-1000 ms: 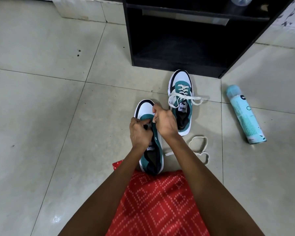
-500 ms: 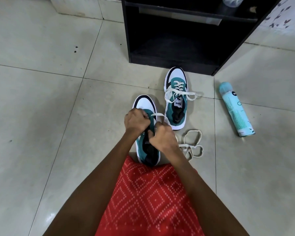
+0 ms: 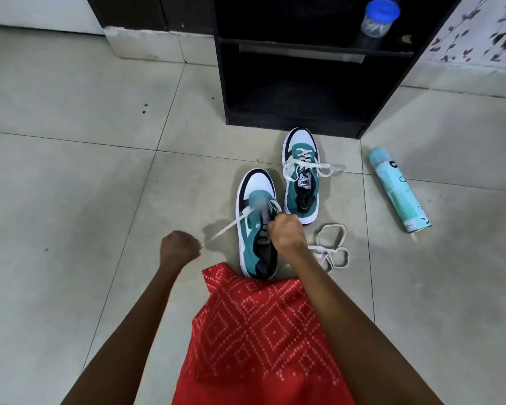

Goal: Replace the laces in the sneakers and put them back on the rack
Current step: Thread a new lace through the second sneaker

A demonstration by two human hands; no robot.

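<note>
Two teal, white and black sneakers stand on the tiled floor. The near sneaker (image 3: 254, 223) is in front of my lap. A white lace (image 3: 227, 226) runs taut from its lower eyelets out to the left, where my left hand (image 3: 179, 249) is closed on its end. My right hand (image 3: 287, 233) rests on the sneaker's tongue and grips it with the lace. The rest of this lace lies in loose loops (image 3: 332, 249) on the floor to the right. The far sneaker (image 3: 301, 176) is fully laced with a bow. The black rack (image 3: 304, 83) stands just behind it.
A pale teal spray can (image 3: 399, 190) lies on the floor right of the sneakers. A jar with a blue lid (image 3: 379, 17) sits on the rack's upper shelf. Red patterned cloth (image 3: 260, 331) covers my lap. A floral curtain (image 3: 479, 27) hangs at the upper right.
My left hand has drawn away to the left and pulled the lace out taut through the near sneaker. My right hand stayed on the sneaker. The camera tipped up, showing more of the rack.
</note>
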